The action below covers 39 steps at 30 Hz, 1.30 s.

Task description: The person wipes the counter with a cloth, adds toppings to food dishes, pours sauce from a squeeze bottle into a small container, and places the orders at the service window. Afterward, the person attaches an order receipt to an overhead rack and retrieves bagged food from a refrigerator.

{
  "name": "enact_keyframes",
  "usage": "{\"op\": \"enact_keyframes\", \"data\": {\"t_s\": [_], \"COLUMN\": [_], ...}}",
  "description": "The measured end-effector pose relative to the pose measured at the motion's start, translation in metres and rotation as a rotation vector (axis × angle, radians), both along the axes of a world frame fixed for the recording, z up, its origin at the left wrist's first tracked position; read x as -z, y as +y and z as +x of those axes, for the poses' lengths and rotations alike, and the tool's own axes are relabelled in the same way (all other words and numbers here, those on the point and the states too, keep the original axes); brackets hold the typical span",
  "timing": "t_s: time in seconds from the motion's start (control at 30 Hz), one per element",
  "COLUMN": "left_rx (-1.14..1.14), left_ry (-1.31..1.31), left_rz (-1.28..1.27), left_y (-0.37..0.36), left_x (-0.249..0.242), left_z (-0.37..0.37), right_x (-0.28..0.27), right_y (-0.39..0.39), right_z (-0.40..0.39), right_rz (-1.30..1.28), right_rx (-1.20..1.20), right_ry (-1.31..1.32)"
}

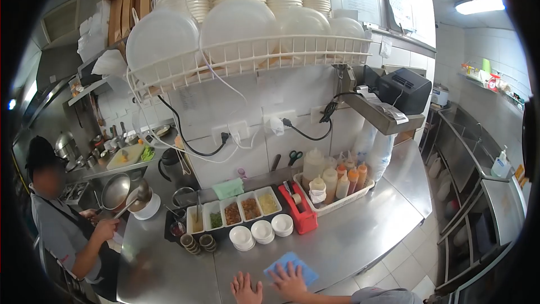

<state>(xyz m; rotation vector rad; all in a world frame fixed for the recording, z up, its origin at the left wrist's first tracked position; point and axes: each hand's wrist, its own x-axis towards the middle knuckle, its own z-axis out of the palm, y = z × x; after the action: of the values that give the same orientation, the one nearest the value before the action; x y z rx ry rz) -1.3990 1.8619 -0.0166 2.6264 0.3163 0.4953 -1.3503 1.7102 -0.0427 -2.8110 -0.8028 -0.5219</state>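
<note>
on a steel counter (349,239), a blue cloth (291,258) lies beneath my right hand (289,282), fingers spread, unclenched | left hand (245,289) just beside, fingers splayed, grasping nothing | i'd press evenly | beyond the fingertips, stacked white bowls (262,231) and red tape dispenser (305,218) could block long strokes

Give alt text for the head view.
A person's right hand rests on a blue cloth on a steel counter, the left hand nearby. Beyond are small white bowls, food tubs and squeeze bottles; at left, a co-worker holds a ladle.
</note>
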Motion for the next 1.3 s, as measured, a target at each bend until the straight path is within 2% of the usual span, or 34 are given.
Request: {"op": "enact_keyframes", "data": {"t_s": [0.03, 0.13, 0.2, 0.23, 0.3, 0.33, 0.37, 0.4, 0.47, 0.6, 0.73, 0.83, 0.97, 1.07, 1.3], "left_rx": [0.0, -0.024, 0.033, 0.053, 0.051, 0.038, 0.044, 0.041, 0.035, 0.013, 0.012, 0.001, 0.017, 0.009, 0.007], "left_ry": [0.014, -0.19, -0.029, 0.055, 0.038, 0.036, 0.024, 0.012, -0.001, -0.009, -0.005, 0.009, 0.087, 0.095, 0.103], "left_rz": [-0.007, 0.206, 0.058, -0.019, -0.024, -0.029, -0.039, -0.053, -0.015, 0.019, 0.027, 0.022, 0.067, 0.021, 0.072], "left_y": [0.0, -0.002, 0.005, 0.009, 0.008, 0.007, 0.008, 0.009, 0.009, 0.009, 0.008, 0.007, 0.009, 0.01, 0.007], "left_x": [0.001, -0.004, 0.01, 0.018, 0.015, 0.011, 0.012, 0.014, 0.013, 0.013, 0.013, 0.014, 0.016, 0.016, 0.016], "left_z": [-0.002, -0.004, 0.001, 0.002, 0.002, 0.001, 0.001, 0.003, 0.004, 0.004, 0.005, 0.006, 0.005, 0.005, 0.001], "right_x": [-0.008, -0.024, -0.006, -0.006, -0.018, 0.001, 0.003, -0.008, -0.001, -0.002, -0.007, -0.017, -0.019, -0.019, -0.019], "right_y": [0.007, 0.011, -0.004, -0.016, -0.045, -0.07, -0.085, -0.105, -0.128, -0.094, -0.031, 0.025, 0.068, 0.065, 0.063], "right_z": [-0.007, -0.015, 0.001, 0.012, 0.03, 0.054, 0.069, 0.082, 0.097, 0.091, 0.06, 0.039, 0.046, 0.054, 0.051], "right_rz": [0.002, 0.043, 0.112, -0.04, 0.173, 0.151, 0.231, 0.183, 0.156, 0.065, 0.016, 0.009, 0.06, 0.072, 0.081], "right_rx": [-0.041, -0.166, -0.256, -0.265, -0.148, -0.064, 0.158, 0.262, 0.432, 0.565, 0.336, 0.05, -0.25, -0.325, -0.304], "right_ry": [0.005, 0.037, 0.062, 0.02, 0.031, 0.157, 0.211, 0.278, 0.215, 0.206, 0.168, 0.163, 0.174, 0.188, 0.193]}}
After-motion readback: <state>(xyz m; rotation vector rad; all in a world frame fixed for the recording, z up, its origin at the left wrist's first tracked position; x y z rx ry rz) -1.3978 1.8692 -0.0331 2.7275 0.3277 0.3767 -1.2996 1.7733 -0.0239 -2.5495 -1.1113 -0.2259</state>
